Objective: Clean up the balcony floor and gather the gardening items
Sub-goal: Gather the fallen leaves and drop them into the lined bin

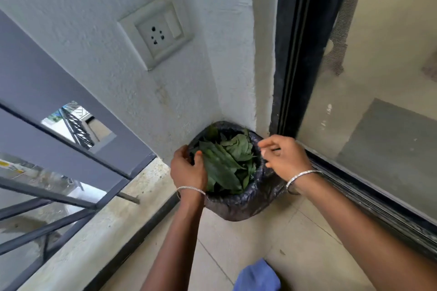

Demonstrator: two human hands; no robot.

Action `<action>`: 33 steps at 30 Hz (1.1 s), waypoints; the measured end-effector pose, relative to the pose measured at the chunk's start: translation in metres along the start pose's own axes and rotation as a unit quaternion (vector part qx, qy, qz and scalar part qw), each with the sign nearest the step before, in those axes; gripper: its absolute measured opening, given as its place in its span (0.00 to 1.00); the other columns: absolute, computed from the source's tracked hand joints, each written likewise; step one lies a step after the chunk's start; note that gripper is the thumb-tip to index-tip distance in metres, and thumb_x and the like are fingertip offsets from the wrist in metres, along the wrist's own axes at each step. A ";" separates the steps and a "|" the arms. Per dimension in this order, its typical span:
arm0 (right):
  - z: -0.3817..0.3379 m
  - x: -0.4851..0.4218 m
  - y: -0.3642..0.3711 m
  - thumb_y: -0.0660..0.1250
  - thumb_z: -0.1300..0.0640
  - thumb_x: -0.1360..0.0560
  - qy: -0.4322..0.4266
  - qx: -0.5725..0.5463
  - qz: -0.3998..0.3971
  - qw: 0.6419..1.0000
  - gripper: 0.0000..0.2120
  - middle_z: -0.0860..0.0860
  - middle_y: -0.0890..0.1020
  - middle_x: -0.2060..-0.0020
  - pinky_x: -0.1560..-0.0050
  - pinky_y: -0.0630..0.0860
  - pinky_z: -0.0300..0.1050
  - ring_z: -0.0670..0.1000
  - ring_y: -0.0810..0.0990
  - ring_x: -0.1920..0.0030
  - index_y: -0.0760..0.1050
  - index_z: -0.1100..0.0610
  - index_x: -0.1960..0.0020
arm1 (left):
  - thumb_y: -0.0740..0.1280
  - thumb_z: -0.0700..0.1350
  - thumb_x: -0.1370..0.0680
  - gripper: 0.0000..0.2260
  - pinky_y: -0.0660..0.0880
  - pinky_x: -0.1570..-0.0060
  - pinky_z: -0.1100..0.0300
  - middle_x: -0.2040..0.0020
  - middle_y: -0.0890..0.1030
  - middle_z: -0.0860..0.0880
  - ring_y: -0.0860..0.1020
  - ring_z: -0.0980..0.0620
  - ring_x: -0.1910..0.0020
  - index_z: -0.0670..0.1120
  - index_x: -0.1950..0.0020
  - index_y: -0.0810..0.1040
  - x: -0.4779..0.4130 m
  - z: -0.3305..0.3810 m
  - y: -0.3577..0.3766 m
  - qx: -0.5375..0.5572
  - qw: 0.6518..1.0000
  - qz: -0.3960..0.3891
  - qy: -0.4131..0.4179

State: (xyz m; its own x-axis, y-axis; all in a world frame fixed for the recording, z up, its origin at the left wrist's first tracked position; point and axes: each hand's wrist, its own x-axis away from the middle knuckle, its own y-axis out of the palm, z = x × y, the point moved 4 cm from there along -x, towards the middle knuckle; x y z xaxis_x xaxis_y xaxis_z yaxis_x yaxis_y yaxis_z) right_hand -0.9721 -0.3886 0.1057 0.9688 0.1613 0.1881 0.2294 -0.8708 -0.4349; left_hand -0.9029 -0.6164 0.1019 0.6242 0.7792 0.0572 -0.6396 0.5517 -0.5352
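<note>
A black plastic bag [246, 205] with its rim rolled down stands on the tiled floor in the corner of the balcony. It is filled with green leaves [227, 160]. My left hand [188, 169] grips the bag's left rim, with the thumb inside against the leaves. My right hand [283, 156] is at the bag's right rim with fingers curled; they seem to pinch the plastic edge. Each wrist wears a thin silver bangle.
A white wall with a socket and switch plate [157, 28] rises behind the bag. A dark sliding-door frame [293, 59] and its floor track run along the right. A grey metal railing [59, 149] and stone ledge border the left. A blue cloth [257, 276] shows at the bottom.
</note>
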 end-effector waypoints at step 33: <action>0.158 0.653 -0.281 0.62 0.68 0.22 0.070 -0.283 0.851 0.437 0.09 0.52 0.84 0.63 0.65 0.77 0.36 0.48 0.80 0.67 0.80 0.60 0.49 | 0.59 0.37 0.19 0.08 0.70 0.74 0.64 0.73 0.78 0.50 0.74 0.56 0.77 0.47 0.55 0.75 0.745 0.148 0.086 0.085 0.478 -0.874 0.018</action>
State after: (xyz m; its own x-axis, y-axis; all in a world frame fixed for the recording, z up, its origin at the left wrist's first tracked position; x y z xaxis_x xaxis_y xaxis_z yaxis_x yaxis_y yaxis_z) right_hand -0.3893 0.0342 0.2115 -0.3326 -0.9391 0.0861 -0.9107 0.3435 0.2295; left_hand -0.5594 0.0561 0.2231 0.2764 -0.9207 0.2753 0.8478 0.3686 0.3814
